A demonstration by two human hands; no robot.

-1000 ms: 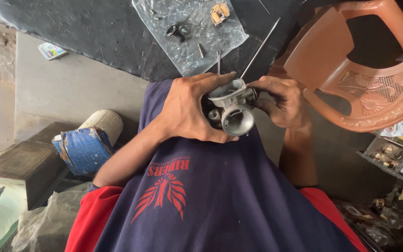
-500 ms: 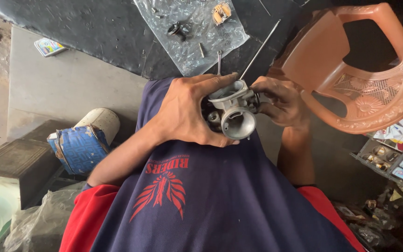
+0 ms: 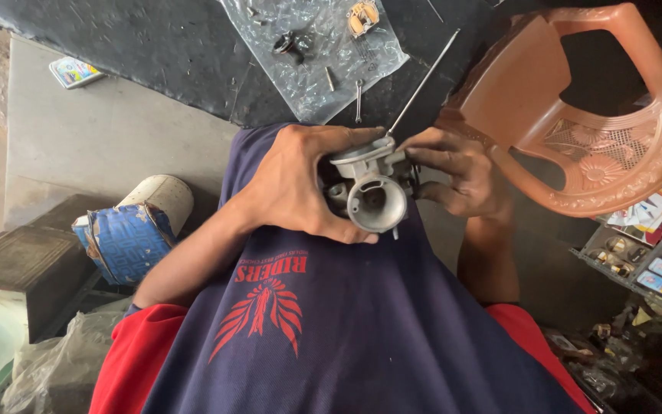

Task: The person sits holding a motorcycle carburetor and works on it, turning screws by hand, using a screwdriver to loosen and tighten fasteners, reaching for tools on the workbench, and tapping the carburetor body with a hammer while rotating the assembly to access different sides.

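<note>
Two bare hands hold a grey metal carburettor (image 3: 369,195) at the centre of the frame, above the lap of a person in a navy shirt (image 3: 331,337) with a red print. Its round open throat faces the camera. The left hand (image 3: 296,188) wraps the part from the picture's left: the fingers are curled and clamped on the body, the thumb pressing along its lower edge and the fingertips (image 3: 362,138) hooked over its top. The right hand (image 3: 457,172) meets the part from the picture's right, its fingers closed together on the side of the casting; what lies under them is hidden. A thin metal rod (image 3: 423,80) rises from the point where both hands meet toward the upper right.

Above the hands, at upper centre, a clear plastic sheet (image 3: 323,84) lies on a dark mat (image 3: 155,46) and carries small loose parts: a black fitting (image 3: 289,44), a brass-coloured piece (image 3: 362,17) and a small spanner (image 3: 358,98). A brown plastic chair (image 3: 599,130) fills the upper right. At lower right stands a tray of small boxes (image 3: 653,261). At left centre sits a blue-wrapped can (image 3: 128,234), with a small printed card (image 3: 74,71) on the grey floor at upper left.
</note>
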